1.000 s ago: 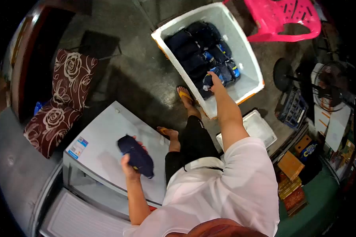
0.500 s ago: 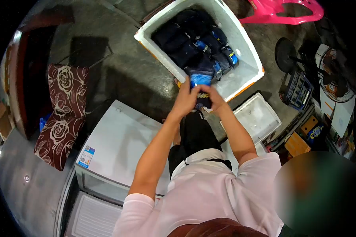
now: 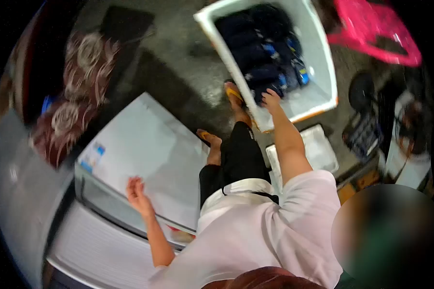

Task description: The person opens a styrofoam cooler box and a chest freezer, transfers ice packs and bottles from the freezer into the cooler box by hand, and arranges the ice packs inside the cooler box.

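My right hand reaches into a white foam box at its near end. Its fingers are curled at the edge of a dark packet, which lies beside several similar dark packets with blue and yellow print. Motion blur hides the exact grip. My left hand is raised over the white lid of a chest freezer, its fingers loosely apart and nothing in them.
A white foam lid or tray lies beside the box. A pink plastic chair stands at the upper right, and a flower-patterned chair at the left. A fan is at the far right. My sandalled feet are beside the box.
Both hands were together on a blue-and-black packet at the box's near edge. My left hand has let go and swung left over the freezer; my right hand is now inside the box.
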The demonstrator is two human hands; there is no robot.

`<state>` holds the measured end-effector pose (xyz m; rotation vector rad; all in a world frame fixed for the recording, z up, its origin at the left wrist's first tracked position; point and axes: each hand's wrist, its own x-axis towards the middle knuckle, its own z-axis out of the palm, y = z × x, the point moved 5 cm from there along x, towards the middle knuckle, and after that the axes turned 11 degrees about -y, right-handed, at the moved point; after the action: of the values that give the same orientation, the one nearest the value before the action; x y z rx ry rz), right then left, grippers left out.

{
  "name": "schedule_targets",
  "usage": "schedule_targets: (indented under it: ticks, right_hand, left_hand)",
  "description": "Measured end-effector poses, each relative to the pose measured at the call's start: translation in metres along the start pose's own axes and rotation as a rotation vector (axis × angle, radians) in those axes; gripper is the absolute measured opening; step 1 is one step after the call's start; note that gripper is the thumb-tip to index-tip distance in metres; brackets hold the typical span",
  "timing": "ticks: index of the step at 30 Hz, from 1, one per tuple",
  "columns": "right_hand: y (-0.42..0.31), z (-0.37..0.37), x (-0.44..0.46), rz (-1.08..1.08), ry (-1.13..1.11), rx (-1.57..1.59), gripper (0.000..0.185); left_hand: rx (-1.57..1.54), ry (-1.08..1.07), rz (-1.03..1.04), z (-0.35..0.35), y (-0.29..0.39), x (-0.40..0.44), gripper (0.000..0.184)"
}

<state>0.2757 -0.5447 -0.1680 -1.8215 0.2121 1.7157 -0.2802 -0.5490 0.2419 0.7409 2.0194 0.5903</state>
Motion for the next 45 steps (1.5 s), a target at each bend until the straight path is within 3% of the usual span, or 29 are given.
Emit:
schedule_targets:
  ticks: [2, 4, 5, 6, 7, 9, 10, 11, 12, 13, 14, 15, 17, 19, 21, 22, 24, 26, 29, 31, 32, 34, 35, 37, 39, 41, 43, 45]
  right_hand:
    - [-0.003, -0.001, -0.011, -0.100, -0.407, -0.156, 0.043]
    - [-0.025, 0.024, -0.039, -0.076, -0.889, 0.094, 0.043]
    - [-0.035, 0.032, -0.052, -0.025, -0.618, -0.157, 0.044]
    - [-0.039, 0.041, -0.055, -0.023, -0.692, -0.223, 0.044]
    - [-0.054, 0.060, -0.108, -0.127, -0.414, -0.453, 0.046]
    - [-0.063, 0.064, -0.140, -0.227, -0.391, -0.622, 0.047]
    - [-0.066, 0.070, -0.170, -0.251, -0.351, -0.684, 0.045]
    - [-0.065, 0.065, -0.177, -0.227, -0.309, -0.658, 0.045]
    - [-0.076, 0.049, -0.160, -0.265, -0.417, -0.857, 0.045]
    - [-0.076, 0.050, -0.183, -0.230, -0.362, -0.947, 0.045]
    - [-0.070, 0.058, -0.211, -0.224, -0.327, -0.842, 0.044]
    - [-0.064, 0.085, -0.253, -0.198, -0.188, -0.980, 0.044]
    - [-0.057, 0.112, -0.281, -0.216, -0.247, -1.030, 0.045]
    - [-0.051, 0.154, -0.306, -0.294, -0.303, -1.111, 0.045]
    - [-0.022, 0.216, -0.355, -0.405, -0.384, -1.209, 0.047]
    - [-0.014, 0.241, -0.363, -0.455, -0.562, -1.226, 0.049]
    - [0.015, 0.301, -0.400, -0.536, -0.650, -1.328, 0.048]
    - [0.068, 0.358, -0.448, -0.648, -0.816, -1.253, 0.045]
    - [0.181, 0.428, -0.519, -0.646, -1.222, -1.387, 0.041]
    - [0.274, 0.452, -0.558, -0.456, -1.505, -1.472, 0.039]
    - [0.319, 0.456, -0.571, -0.213, -1.589, -1.504, 0.041]
    - [0.397, 0.459, -0.600, -0.060, -1.698, -1.517, 0.058]
    - [0.428, 0.455, -0.622, 0.082, -1.613, -1.510, 0.062]
    - [0.462, 0.468, -0.629, -0.069, -1.611, -1.420, 0.065]
    - [0.444, 0.491, -0.637, 0.227, -1.543, -1.240, 0.062]
    - [0.408, 0.502, -0.619, 0.225, -1.519, -1.192, 0.059]
    - [0.355, 0.499, -0.623, 0.239, -1.616, -1.102, 0.062]
    - [0.288, 0.484, -0.585, 0.262, -1.590, -1.033, 0.071]
  left_hand:
    - [0.025, 0.358, 0.108, -0.083, -0.007, -0.054, 0.041]
    - [0.030, 0.617, 0.130, -0.167, -0.059, -0.120, 0.040]
    - [0.066, 0.763, 0.011, -0.204, -0.099, -0.146, 0.039]
    - [0.074, 0.871, -0.016, -0.245, -0.165, -0.185, 0.039]
    - [0.118, 0.945, -0.235, -0.266, -0.216, -0.210, 0.041]
    - [-0.059, 0.778, -0.497, -0.273, -0.268, -0.246, 0.046]
    - [0.136, 0.698, -0.521, -0.277, -0.326, -0.254, 0.049]
    - [0.049, 0.606, -0.590, -0.266, -0.372, -0.264, 0.053]
    - [-0.037, 0.496, -0.640, -0.252, -0.403, -0.264, 0.057]
    - [-0.099, 0.503, -0.649, -0.239, -0.421, -0.271, 0.057]
    - [0.063, 0.369, -0.643, -0.229, -0.430, -0.270, 0.063]
    - [0.228, 0.229, -0.628, -0.219, -0.439, -0.272, 0.068]
    - [0.118, -0.016, -0.578, -0.189, -0.483, -0.278, 0.079]
    - [0.089, -0.188, -0.539, -0.174, -0.474, -0.301, 0.080]
    - [0.124, -0.136, -0.461, -0.156, -0.514, -0.310, 0.082]
    - [0.191, -0.080, -0.400, -0.150, -0.524, -0.313, 0.083]
    - [0.143, -0.096, -0.403, -0.157, -0.517, -0.317, 0.085]
    - [0.108, -0.089, -0.388, -0.176, -0.501, -0.319, 0.087]
    - [-0.036, 0.018, -0.388, -0.191, -0.494, -0.316, 0.090]
    - [-0.203, 0.086, -0.292, -0.211, -0.468, -0.313, 0.092]
    - [-0.364, 0.150, -0.202, -0.225, -0.447, -0.312, 0.093]
    - [-0.450, 0.246, -0.236, -0.257, -0.380, -0.309, 0.093]
    - [-0.437, 0.307, -0.212, -0.263, -0.350, -0.306, 0.093]
    - [-0.457, 0.177, 0.187, -0.271, -0.299, -0.299, 0.089]
    - [-0.516, 0.088, 0.127, -0.277, -0.318, -0.298, 0.079]
    - [-0.346, 0.394, -0.015, -0.275, -0.387, -0.276, 0.071]
    - [-0.093, 0.448, -0.299, -0.235, -0.488, -0.242, 0.079]
    - [0.261, 0.256, -0.458, -0.196, -0.511, -0.221, 0.083]
